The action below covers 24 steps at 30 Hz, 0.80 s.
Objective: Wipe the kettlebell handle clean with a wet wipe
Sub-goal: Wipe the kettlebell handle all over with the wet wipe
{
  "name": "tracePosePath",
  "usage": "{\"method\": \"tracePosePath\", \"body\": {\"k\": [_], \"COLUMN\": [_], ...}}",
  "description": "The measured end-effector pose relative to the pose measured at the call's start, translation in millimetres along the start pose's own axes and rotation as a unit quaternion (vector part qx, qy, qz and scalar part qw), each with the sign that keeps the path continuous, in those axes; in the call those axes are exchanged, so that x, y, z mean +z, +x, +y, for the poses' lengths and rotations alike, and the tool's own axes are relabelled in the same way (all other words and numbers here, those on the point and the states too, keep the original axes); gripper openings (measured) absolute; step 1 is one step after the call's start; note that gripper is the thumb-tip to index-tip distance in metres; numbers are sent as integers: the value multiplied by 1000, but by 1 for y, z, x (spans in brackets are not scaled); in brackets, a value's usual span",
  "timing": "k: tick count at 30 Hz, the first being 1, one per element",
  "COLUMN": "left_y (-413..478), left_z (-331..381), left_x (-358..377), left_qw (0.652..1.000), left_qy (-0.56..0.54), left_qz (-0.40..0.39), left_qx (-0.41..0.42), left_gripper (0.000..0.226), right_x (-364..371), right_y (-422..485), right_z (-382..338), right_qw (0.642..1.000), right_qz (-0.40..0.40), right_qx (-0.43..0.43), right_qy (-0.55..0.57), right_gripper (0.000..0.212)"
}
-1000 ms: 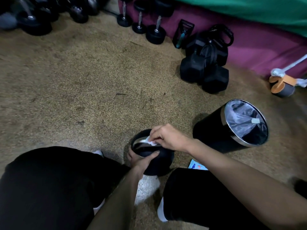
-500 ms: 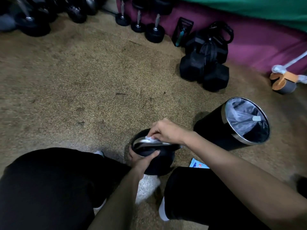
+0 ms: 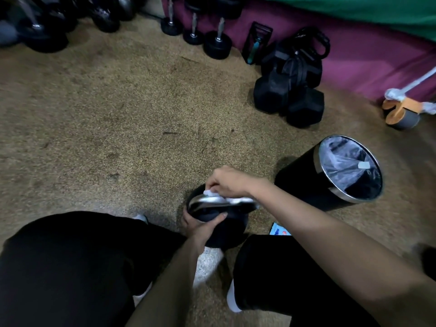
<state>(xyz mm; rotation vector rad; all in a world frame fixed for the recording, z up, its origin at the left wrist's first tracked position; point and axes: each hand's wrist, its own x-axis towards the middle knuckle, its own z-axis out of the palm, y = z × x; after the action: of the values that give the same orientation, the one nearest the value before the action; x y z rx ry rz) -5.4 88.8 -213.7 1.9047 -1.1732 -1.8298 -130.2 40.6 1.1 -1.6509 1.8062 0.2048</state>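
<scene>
Black and rounded, the kettlebell (image 3: 221,232) sits on the speckled floor (image 3: 122,128) between the person's knees, its shiny metal handle (image 3: 219,202) arching across the top. The left hand (image 3: 200,226) grips its body, while the right hand (image 3: 227,182) pinches a crumpled white wipe (image 3: 213,193) against the handle. A bin (image 3: 330,175) stands just beside.

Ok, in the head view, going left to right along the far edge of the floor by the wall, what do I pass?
Upright dumbbells → small black stand with a teal piece → pile of black hex dumbbells → orange ab wheel.
</scene>
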Motion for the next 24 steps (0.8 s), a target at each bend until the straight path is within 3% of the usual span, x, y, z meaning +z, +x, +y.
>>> {"method": "tracePosePath", "body": {"k": [6, 10, 18, 24], "left_y": [-23, -11, -37, -35], "left_z": [21, 9, 36, 34], "left_x": [-9, -4, -14, -12], "left_qw": [1000, 999, 999, 1000], "left_qy": [-3, -34, -16, -16], "left_qz": [-20, -20, -34, -24], "left_qx": [4, 7, -15, -10], "left_gripper": [167, 175, 141, 140], "right_x": [9, 4, 19, 4], "right_y": [4, 4, 7, 2], "right_z": [6, 12, 9, 8], "right_qw": [998, 995, 977, 984], "right_qz": [-39, -24, -27, -33], "right_qx": [47, 39, 117, 77], "right_qy": [32, 91, 179, 159], "right_gripper": [25, 19, 28, 18]}}
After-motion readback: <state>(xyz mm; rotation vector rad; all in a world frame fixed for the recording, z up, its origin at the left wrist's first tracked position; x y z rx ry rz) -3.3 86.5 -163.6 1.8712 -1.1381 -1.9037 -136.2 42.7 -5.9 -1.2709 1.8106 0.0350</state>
